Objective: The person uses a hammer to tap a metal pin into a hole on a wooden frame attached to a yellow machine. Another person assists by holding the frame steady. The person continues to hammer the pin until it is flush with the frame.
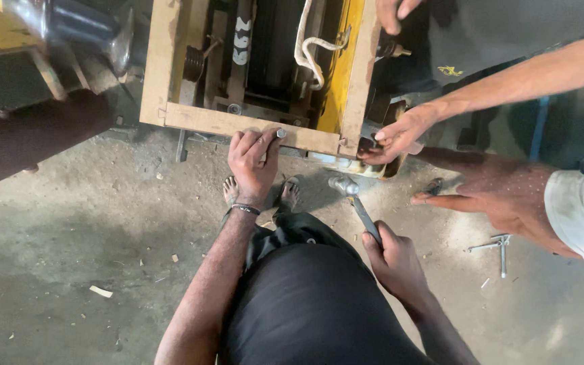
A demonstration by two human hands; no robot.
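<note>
While the left hand (253,161) pinched a small metal pin (281,133) against the wooden frame (228,123), its fingers narrow around it, the right hand (393,260) gripped a hammer (354,199), head raised just below the frame's corner. Another person's hand (400,132) touched that corner, above the concrete floor (89,236).

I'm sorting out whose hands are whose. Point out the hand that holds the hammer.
The person's own right hand, low in the picture, grips the hammer by its handle. Their left hand rests on the wooden frame; the co-worker's hand holds no hammer.
</note>
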